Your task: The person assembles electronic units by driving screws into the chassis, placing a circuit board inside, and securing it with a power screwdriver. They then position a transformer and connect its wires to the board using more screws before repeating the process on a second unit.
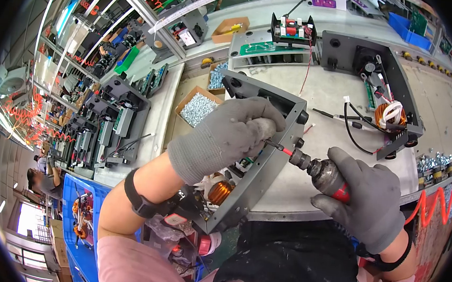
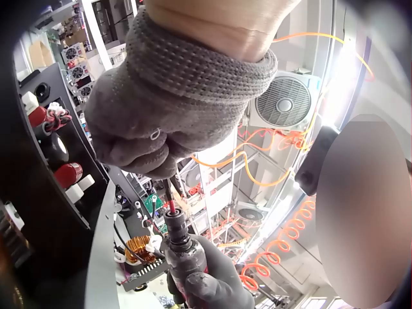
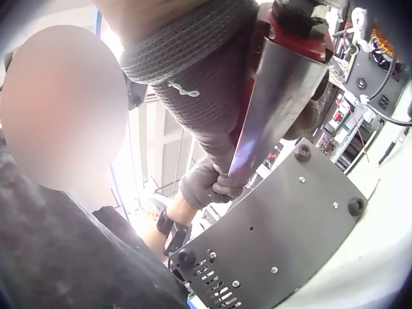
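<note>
In the head view, my gloved right hand point(image 1: 369, 198) grips a power screwdriver point(image 1: 324, 174), its bit point(image 1: 280, 146) pointing left toward my other hand. My left hand point(image 1: 223, 135), also gloved, has its fingers curled at the bit's tip, over the grey metal case point(image 1: 260, 182); whatever small piece sits at the tip is hidden. The left wrist view shows the bit running up to those pinched fingers. The case stands tilted, with a copper coil point(image 1: 221, 193) inside. Its flat outer panel point(image 3: 283, 232), with black feet and screws, fills the right wrist view.
Boxes of screws point(image 1: 199, 107) stand beyond my left hand. A second open case point(image 1: 342, 49) with wiring and a coil lies at the right, and a small circuit board assembly point(image 1: 292, 30) at the back. A blue bin point(image 1: 88, 194) stands at the left; a red coiled hose point(image 1: 436, 203) hangs at the right.
</note>
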Motion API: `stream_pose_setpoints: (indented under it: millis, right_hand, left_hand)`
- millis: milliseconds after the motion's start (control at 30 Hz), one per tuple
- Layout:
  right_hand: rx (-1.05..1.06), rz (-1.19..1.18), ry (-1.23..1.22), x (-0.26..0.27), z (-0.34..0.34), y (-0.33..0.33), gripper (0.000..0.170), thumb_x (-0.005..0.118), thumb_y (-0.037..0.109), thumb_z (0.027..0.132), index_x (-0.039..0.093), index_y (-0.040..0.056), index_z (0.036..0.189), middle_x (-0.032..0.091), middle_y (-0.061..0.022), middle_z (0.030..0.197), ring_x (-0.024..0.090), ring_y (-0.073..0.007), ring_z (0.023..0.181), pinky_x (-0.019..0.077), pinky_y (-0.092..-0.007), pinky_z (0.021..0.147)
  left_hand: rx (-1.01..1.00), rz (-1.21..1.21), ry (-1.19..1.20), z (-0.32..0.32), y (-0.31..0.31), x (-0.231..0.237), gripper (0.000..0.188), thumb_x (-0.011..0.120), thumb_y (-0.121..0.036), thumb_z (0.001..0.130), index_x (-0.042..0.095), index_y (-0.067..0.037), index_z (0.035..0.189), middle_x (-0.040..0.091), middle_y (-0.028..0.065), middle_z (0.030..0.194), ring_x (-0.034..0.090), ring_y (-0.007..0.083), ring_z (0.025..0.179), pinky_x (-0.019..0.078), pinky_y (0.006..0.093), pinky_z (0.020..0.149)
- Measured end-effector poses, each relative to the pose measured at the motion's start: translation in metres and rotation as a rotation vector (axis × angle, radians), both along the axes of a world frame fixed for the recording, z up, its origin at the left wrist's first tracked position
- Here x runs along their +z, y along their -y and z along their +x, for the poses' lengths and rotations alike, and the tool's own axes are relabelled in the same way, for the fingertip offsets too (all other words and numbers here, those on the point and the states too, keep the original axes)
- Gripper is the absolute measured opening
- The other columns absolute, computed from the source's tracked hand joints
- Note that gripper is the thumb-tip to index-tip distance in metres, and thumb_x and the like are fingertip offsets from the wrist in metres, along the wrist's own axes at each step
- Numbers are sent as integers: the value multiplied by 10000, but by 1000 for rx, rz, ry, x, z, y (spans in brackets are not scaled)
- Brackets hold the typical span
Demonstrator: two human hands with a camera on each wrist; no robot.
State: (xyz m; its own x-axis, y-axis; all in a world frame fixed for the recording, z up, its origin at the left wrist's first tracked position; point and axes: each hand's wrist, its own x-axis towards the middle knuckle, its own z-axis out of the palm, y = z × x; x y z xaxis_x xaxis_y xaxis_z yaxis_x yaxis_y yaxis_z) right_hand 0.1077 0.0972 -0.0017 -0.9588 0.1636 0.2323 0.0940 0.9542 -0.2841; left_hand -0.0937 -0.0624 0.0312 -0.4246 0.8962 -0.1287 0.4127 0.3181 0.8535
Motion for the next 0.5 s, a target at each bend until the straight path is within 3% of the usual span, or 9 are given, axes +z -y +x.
stream_pose_setpoints:
  millis: [33,67,133,200,267,333,400,433,500]
  right_hand:
    - [8,-11,4,0,0,0,709,776,472,643,541,83,1187,621,-121,723,607,-313,614,451,-383,563]
    - [8,-16,8,-4,1,-3,709,776,472,643,541,83,1187,621,-121,723,607,-313,614,451,-383,563]
    - [90,-349,-65,-18,6,-10,810,791,516,597,503,82,1218,646,-143,773,640,-354,687,488,-402,610]
    - [126,-437,54,-15,19,-17,860,804,526,576,477,84,1237,653,-152,792,644,-370,719,499,-409,637]
    - [155,-528,168,-16,27,-16,910,817,535,554,451,86,1256,659,-162,811,648,-386,751,510,-416,665]
    - [107,-508,466,-20,33,-10,931,830,504,560,410,96,1285,656,-165,800,649,-385,744,514,-412,679]
    - [38,-518,589,-23,30,-2,865,817,442,597,416,97,1282,655,-169,799,656,-375,748,515,-411,679]
    - [56,-486,575,-28,30,1,844,809,430,607,419,99,1278,655,-171,800,659,-369,755,516,-407,683]
    - [72,-456,565,-30,29,5,822,801,418,618,421,100,1275,655,-172,801,662,-363,761,517,-404,687]
  left_hand:
    - [116,-80,192,7,-2,9,184,541,-199,909,611,-42,975,514,21,771,459,74,586,380,221,538]
    - [116,-84,196,8,-1,11,184,541,-199,909,611,-42,975,514,21,771,459,74,586,380,221,538]
    - [103,-66,22,7,6,16,348,454,-333,956,617,-36,1035,472,-12,681,415,56,539,333,214,490]
    - [129,-52,-191,-11,17,16,489,369,-438,989,613,-24,1081,387,-65,587,344,30,492,260,195,445]
    - [265,-53,-91,-57,38,-1,456,362,-410,1001,610,-37,1087,363,-77,593,301,22,493,223,193,429]
    - [283,-163,-124,-79,45,-10,348,424,-311,990,585,-13,1071,393,-47,581,355,33,495,289,202,428]
    - [-104,-495,-718,-103,55,-33,203,488,-172,951,557,-11,1054,423,14,565,448,108,490,385,232,460]
    - [-110,-495,-716,-112,61,-45,203,488,-172,951,557,-11,1054,423,14,565,448,108,490,385,232,460]
    - [-184,-598,-672,-121,71,-65,149,508,-59,908,536,-14,1047,476,89,607,541,218,563,467,304,551]
